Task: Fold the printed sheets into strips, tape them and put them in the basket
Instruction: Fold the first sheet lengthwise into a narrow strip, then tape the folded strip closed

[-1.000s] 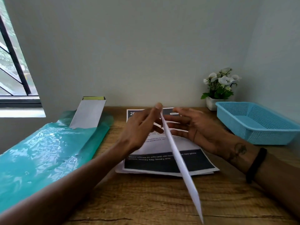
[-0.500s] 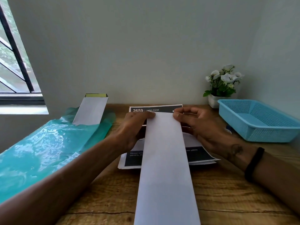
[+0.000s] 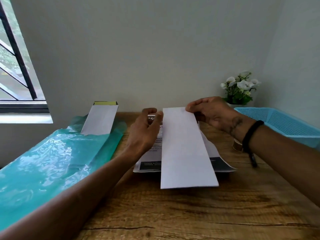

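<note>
I hold a folded white paper strip [image 3: 187, 149] flat above the stack of printed sheets [image 3: 223, 166], its long side running away from me. My left hand [image 3: 144, 132] pinches the strip's far left corner between thumb and fingers. My right hand [image 3: 212, 112] pinches the far right corner from above. The near end of the strip hangs free over the wooden table [image 3: 190, 213]. The blue mesh basket [image 3: 284, 123] stands at the right, beyond my right forearm. A roll of tape [image 3: 236, 146] shows partly behind my right wrist.
A teal plastic bag [image 3: 52, 161] covers the table's left side, with a white folded sheet [image 3: 100, 119] and a box end sticking out at its far end. A small pot of white flowers [image 3: 240, 89] stands in the back right corner. A window is at the left.
The strip has turned from edge-on to flat, and both hands have taken its far corners. It now sits farther from me and slightly right, its near end over the stack's front edge.
</note>
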`<state>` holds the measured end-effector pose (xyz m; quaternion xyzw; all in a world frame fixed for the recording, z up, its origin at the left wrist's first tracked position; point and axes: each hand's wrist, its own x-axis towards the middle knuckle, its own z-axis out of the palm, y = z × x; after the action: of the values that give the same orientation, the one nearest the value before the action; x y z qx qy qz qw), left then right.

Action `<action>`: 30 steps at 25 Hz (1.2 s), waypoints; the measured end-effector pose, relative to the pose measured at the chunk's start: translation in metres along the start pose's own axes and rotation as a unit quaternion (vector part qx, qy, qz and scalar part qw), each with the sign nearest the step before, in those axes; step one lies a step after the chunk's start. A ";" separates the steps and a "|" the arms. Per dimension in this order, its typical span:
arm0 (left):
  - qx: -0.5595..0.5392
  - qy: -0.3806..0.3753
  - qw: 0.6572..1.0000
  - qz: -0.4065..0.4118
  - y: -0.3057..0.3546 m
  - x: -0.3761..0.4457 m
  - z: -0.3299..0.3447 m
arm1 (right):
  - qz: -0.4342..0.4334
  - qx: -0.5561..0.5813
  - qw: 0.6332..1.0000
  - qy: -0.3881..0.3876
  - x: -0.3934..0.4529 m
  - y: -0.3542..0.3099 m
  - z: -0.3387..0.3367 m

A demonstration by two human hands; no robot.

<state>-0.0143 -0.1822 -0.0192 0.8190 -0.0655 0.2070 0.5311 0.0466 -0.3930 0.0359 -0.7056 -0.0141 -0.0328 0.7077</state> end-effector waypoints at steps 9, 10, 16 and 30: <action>0.315 -0.238 0.915 0.080 -0.010 -0.001 0.002 | -0.101 -0.345 0.932 0.049 0.030 0.052 0.020; 0.341 -0.260 0.900 0.077 -0.009 -0.002 0.004 | -0.141 -0.400 0.904 0.052 0.028 0.055 0.020; 0.359 -0.255 0.894 0.081 -0.005 -0.002 -0.001 | -0.245 -0.536 0.808 0.016 -0.003 0.021 -0.012; 0.244 -0.140 0.938 0.203 0.003 -0.006 0.002 | -0.085 -0.700 0.704 -0.087 -0.081 -0.001 -0.111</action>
<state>-0.0200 -0.1860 -0.0203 0.9134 -0.2516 0.2035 0.2470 -0.0374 -0.5021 0.0311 -0.9936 -0.1088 -0.0314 0.0000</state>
